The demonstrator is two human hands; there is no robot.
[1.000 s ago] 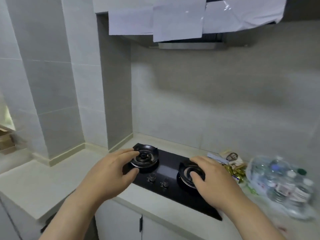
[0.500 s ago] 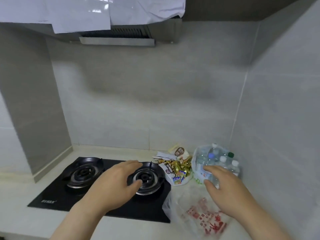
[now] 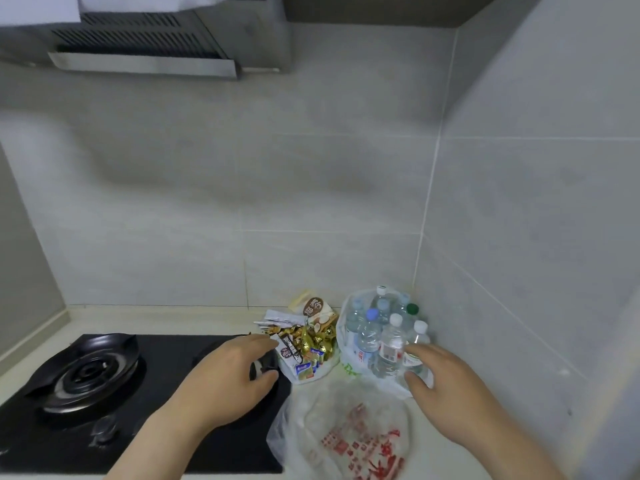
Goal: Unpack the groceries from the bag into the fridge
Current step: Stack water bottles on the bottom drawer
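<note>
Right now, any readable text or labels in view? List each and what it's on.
None can be read for certain.
Red print on the empty plastic bag: blurred.
Bottle labels in the bag of water bottles: too small.
Brown-and-white snack pack: large characters, blurred.
Small blue cartons: logo unreadable.

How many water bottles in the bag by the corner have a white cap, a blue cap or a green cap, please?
White cap: 3, such as the white-capped bottle nearest the right hand
Blue cap: 1, the blue-capped bottle
Green cap: 1, the green-capped bottle
Total: 5 caps visible; further bottles in the bag may be hidden.
</note>
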